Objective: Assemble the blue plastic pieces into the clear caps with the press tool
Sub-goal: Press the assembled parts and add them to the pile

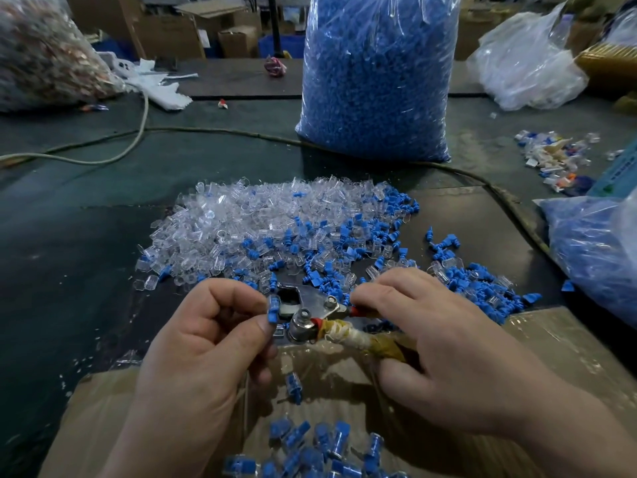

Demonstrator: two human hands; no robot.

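My left hand (206, 339) pinches a blue piece seated in a clear cap (273, 308) between thumb and forefinger, right at the jaw of the metal press tool (306, 313). My right hand (437, 346) grips the tool's taped handles (365, 341). Behind the tool lies a heap of clear caps (241, 229) mixed on its right with loose blue pieces (475, 284). An assembled piece (294, 388) is in the air below the tool, above the box.
A cardboard box (551, 343) under my hands holds several assembled pieces (317, 446). A tall bag of blue pieces (375, 77) stands behind the heap, another bag (593, 250) at right. A cable (144, 132) crosses the dark table.
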